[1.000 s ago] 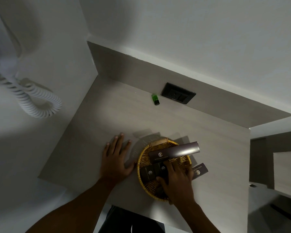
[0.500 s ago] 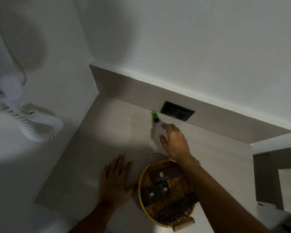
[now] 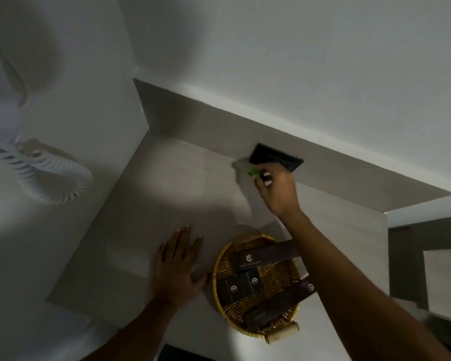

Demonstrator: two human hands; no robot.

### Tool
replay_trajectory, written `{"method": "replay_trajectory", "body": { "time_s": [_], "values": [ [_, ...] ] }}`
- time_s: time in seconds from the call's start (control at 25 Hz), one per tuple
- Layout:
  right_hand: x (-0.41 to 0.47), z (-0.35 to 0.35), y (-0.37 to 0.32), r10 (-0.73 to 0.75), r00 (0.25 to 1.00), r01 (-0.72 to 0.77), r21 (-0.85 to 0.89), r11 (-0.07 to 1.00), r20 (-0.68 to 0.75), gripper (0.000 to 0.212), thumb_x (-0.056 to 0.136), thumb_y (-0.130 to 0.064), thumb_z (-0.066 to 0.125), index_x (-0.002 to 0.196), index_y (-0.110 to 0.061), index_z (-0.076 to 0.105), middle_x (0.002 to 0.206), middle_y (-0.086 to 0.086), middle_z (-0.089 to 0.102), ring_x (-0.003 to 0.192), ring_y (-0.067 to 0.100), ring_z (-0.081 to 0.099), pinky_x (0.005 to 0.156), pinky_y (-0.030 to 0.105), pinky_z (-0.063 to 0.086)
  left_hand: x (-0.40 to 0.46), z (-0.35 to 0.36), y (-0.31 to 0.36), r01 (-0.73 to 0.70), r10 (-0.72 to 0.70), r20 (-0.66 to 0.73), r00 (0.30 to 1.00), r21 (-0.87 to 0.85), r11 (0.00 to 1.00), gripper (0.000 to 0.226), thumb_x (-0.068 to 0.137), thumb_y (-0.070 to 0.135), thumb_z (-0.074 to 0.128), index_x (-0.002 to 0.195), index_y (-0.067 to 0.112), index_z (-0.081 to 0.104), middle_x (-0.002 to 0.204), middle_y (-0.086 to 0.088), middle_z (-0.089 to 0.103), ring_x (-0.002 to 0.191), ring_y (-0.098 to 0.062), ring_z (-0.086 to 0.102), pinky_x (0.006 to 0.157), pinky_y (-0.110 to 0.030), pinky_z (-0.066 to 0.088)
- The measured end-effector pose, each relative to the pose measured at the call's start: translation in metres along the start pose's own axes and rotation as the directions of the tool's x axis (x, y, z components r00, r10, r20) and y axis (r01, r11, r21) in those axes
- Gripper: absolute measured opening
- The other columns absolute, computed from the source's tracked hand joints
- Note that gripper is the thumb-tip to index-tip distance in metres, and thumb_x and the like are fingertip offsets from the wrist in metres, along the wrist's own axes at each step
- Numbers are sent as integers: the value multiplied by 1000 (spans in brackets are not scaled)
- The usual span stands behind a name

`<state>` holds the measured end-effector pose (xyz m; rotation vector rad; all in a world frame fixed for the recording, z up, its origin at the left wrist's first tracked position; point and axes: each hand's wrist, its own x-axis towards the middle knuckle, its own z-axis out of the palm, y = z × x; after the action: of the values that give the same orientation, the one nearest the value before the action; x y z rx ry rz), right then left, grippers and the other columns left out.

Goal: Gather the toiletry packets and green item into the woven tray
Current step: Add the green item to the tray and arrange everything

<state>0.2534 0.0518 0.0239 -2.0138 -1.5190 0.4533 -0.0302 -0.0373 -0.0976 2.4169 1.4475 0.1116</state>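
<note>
Green item [image 3: 253, 172], small and bright, is pinched by right hand [image 3: 277, 190] beside wall socket [image 3: 276, 160], dark packets [image 3: 241, 284] lie in woven tray [image 3: 220, 303], left hand [image 3: 176, 269] is spread flat on counter [image 3: 146, 217].

The woven tray [image 3: 255, 285] was coarse yellow wicker. Its toiletry packets [image 3: 264, 256] were dark matt card with pale printed logos. The countertop [image 3: 167, 194] showed a smooth matt wood-grain finish.

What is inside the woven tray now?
The woven tray holds dark toiletry packets, one long packet lying across its rim. The right forearm covers the tray's right side.
</note>
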Motion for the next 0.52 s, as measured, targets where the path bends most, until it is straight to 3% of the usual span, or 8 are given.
{"method": "replay_trajectory", "body": {
  "time_s": [0.12,0.2,0.36,0.52],
  "values": [
    [-86,-55,2,-24,996,27,38,999,-90,21,83,-15,69,103,-20,66,98,-4,62,81,3,60,66,10,49,1,-4,1,0,0,26,1000,-20,1000,79,81,70,45,148,26,43,162,-12,28,148,-32,28,111,-53,28],
    [-142,-63,6,48,998,-49,-23,999,-30,29,80,-15,72,104,-26,61,96,-7,62,82,2,60,70,7,46,1,-6,1,-6,7,25,1000,-30,1000,80,82,71,44,148,25,43,163,-11,27,150,-31,25,115,-54,24],
    [-205,-18,13,243,949,-190,-251,949,200,35,86,-28,63,117,-22,50,114,5,62,94,18,61,76,23,52,-2,-8,2,-10,10,12,1000,-19,1000,79,85,70,37,150,26,39,165,-10,23,151,-30,22,115,-52,21],
    [-203,-1,20,314,935,-266,-261,928,166,27,88,-27,60,111,-20,48,112,7,64,94,25,62,75,31,53,-1,-9,3,-8,8,8,1000,-11,1000,84,76,66,49,149,25,41,164,-10,24,150,-30,23,115,-52,23]
  ]
}}
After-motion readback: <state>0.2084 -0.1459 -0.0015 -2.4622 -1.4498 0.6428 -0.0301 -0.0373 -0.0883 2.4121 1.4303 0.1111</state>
